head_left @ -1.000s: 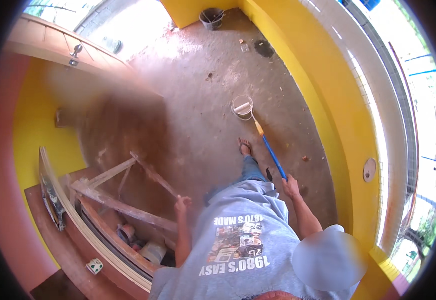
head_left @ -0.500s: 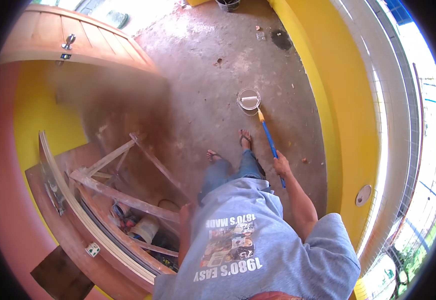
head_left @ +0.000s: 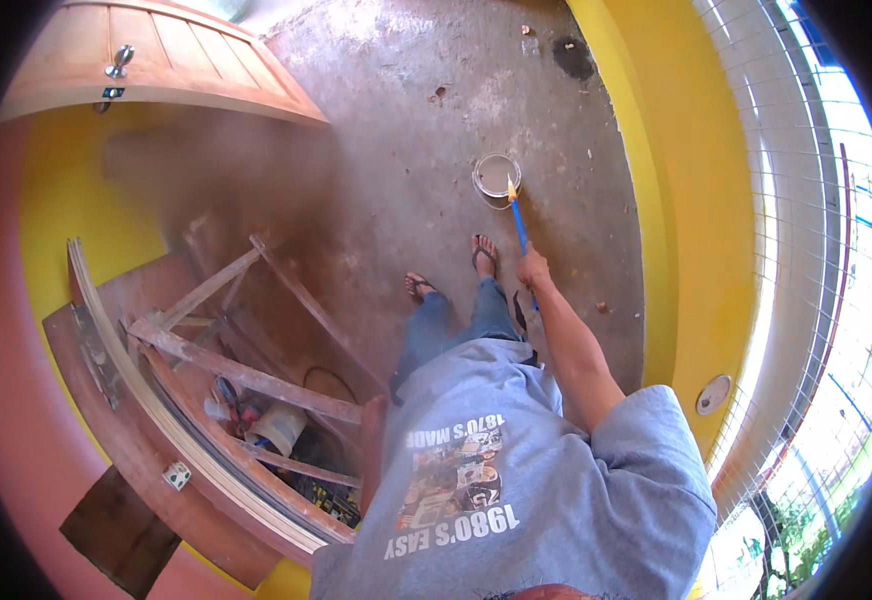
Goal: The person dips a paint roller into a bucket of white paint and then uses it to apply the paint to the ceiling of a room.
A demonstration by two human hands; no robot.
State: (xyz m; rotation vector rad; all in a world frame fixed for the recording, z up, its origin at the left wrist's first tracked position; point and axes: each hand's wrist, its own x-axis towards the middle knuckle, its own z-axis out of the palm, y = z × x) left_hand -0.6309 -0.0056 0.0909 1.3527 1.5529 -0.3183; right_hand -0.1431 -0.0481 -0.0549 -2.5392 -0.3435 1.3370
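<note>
My right hand [head_left: 533, 268] is wrapped round the blue handle of a paint roller [head_left: 519, 222], in front of my feet. The roller's yellow-orange neck reaches over a round paint bucket [head_left: 475, 178] on the floor. Greyish liquid shows inside the bucket, and a thin wire handle hangs at its near side. I cannot make out the roller's sleeve, which seems to be down in the bucket. My left hand [head_left: 375, 408] is low at my side, near the wooden frame, its fingers mostly hidden.
To the left a wooden trestle [head_left: 246, 378] stands over tools and a pale container [head_left: 279, 428]. Beyond it an open wooden door [head_left: 181, 60] juts out. A yellow low wall [head_left: 701, 200] with wire mesh [head_left: 806, 300] above runs along the right. The floor [head_left: 386, 150] is rough concrete.
My right hand has moved forward and a little left with the roller. The white sleeve, visible over the bucket before, no longer shows. My left hand shows less clearly.
</note>
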